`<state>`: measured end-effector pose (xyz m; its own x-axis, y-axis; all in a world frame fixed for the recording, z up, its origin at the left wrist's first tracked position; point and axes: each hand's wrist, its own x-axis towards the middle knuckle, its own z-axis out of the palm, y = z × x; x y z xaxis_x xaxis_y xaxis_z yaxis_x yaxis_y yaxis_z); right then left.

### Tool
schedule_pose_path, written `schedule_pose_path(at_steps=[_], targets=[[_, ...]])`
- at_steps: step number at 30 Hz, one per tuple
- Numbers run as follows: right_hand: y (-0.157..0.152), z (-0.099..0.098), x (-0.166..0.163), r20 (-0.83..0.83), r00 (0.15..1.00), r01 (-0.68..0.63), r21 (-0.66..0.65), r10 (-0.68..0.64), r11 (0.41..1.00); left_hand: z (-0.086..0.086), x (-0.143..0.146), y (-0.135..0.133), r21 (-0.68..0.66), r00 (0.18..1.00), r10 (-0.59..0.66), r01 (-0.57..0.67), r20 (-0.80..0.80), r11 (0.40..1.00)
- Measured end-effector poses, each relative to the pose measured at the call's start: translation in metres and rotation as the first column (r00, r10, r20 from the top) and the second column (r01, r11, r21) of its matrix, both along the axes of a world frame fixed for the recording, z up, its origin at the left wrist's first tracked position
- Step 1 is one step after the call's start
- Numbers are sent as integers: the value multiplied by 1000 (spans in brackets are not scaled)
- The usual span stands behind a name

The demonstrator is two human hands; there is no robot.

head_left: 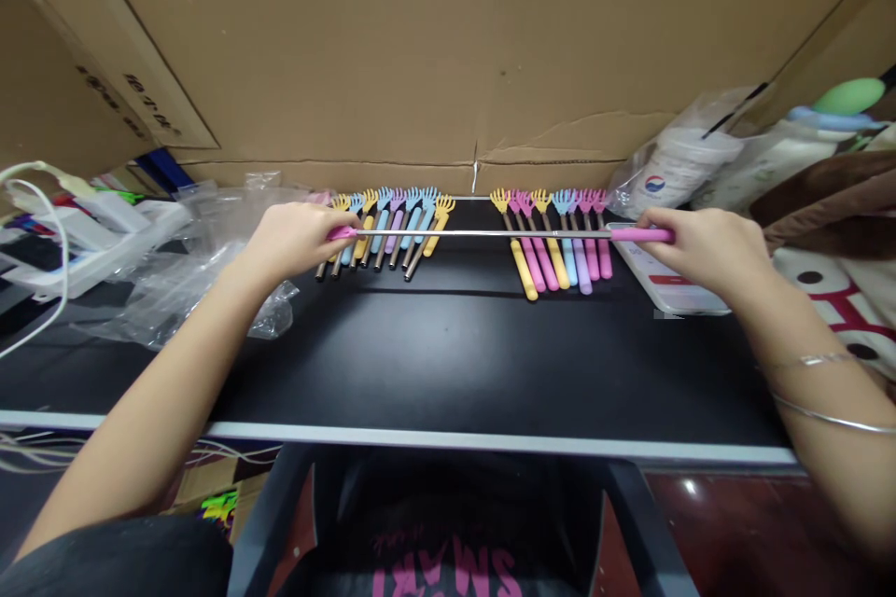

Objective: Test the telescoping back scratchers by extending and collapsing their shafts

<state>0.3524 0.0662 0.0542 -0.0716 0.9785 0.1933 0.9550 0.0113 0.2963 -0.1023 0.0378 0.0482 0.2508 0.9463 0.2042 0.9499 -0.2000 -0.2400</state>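
A pink back scratcher (pixel 483 233) with a thin metal rod is stretched out long and level above the desk. My left hand (pixel 302 233) is closed on its pink claw end. My right hand (pixel 707 247) grips the pink handle at the other end. Below and behind the rod, a row of back scratchers (pixel 398 229) in yellow, blue and purple lies at left, several with dark metal ends toward me. Another row of back scratchers (pixel 556 247), in yellow, pink, blue and purple, lies at right with handles toward me.
Crumpled clear plastic bags (pixel 203 270) and a white power strip (pixel 105 242) with cables lie at left. A phone (pixel 672 280), a white cup (pixel 686 163) in plastic and a bottle (pixel 798 149) stand or lie at right. A cardboard wall (pixel 434 47) closes off the back.
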Motion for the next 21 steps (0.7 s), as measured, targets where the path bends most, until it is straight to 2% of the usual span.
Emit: schedule_pose_path(at_steps=[7, 14, 21], targets=[[-1, -3, -5, 14, 1000, -2, -23, 3, 1000, -8, 5, 2, -8, 993, -26, 25, -116, 1000], [2, -8, -5, 23, 1000, 2, -61, -1, 998, -9, 7, 2, 63, 997, -4, 9, -79, 998], [2, -10, -5, 27, 999, -31, -20, 32, 999, -10, 15, -2, 105, 1000, -16, 17, -4, 994]])
